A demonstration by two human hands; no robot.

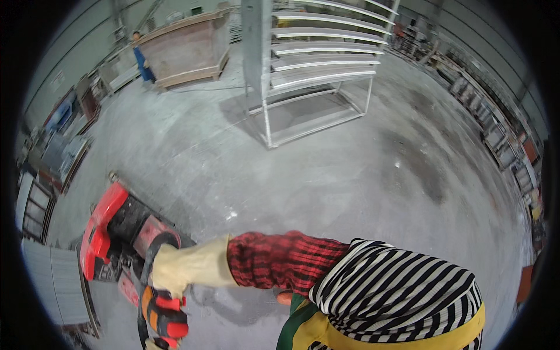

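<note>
A red and black powered pallet truck (105, 224) stands at the lower left. My right arm, in a striped sleeve and red plaid oversleeve, reaches across to it. My right hand (169, 270), in a pale glove, is closed on the dark handle of its control arm; most of the fingers are hidden. Just below is the orange and black control head (160, 315) with red buttons. At the lower edge, a small piece of pale glove, my left hand (155, 344), touches the near end of that head. Its fingers are mostly cut off by the picture's edge.
Ahead stands a tall metal rack (324, 64) with several pale shelves on an open base frame. A person in blue (143, 63) is beside a large brown bin (186, 49) at the back left. Stacked panels (58, 280) line the left, assorted goods the right wall.
</note>
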